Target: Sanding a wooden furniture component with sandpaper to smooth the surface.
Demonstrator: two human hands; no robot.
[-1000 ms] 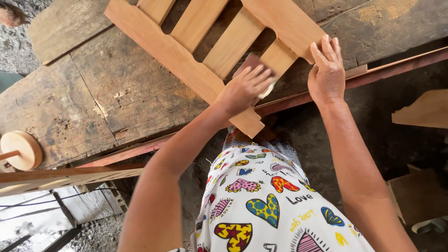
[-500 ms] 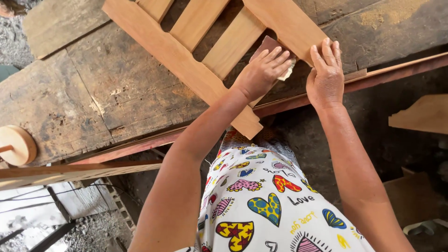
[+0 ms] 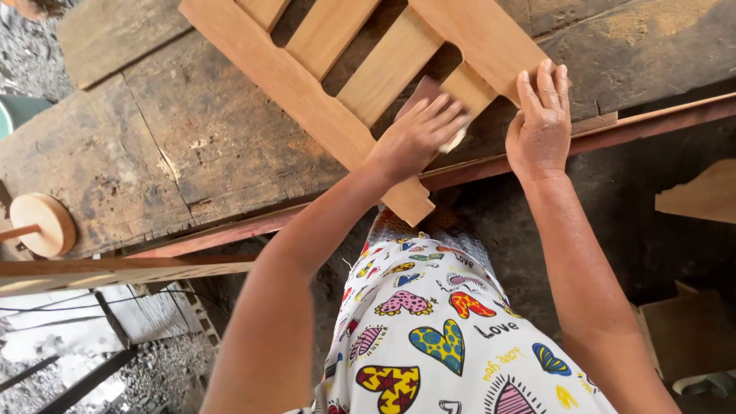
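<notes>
Two hands worked on a slatted wooden frame (image 3: 307, 84) that lay flat and aslant across an old, cracked workbench (image 3: 146, 161), its lower end jutting past the bench's near edge. The left hand (image 3: 418, 136) lay palm-down, fingers together and extended, pressing a folded piece of sandpaper (image 3: 424, 90) against a short slat (image 3: 469, 87) of the frame; the paper's brown corner showed above the fingertips and a pale edge peeked out at the right. The right hand (image 3: 540, 123) rested just beside it, flat and open with fingers close together, bearing down on the frame's wide rail (image 3: 483, 38) where it met the bench edge. It gripped nothing.

Sawdust (image 3: 636, 27) lay scattered on the bench at upper right. A reddish strip (image 3: 230, 234) ran along the bench's front edge. At far left sat a round wooden disc (image 3: 46, 222), and below it a long pale rail (image 3: 115, 272) stretched across. The person's dress (image 3: 429, 330), printed with coloured hearts, filled the lower middle. A cut wooden piece (image 3: 701, 195) lay on the dark floor at right.
</notes>
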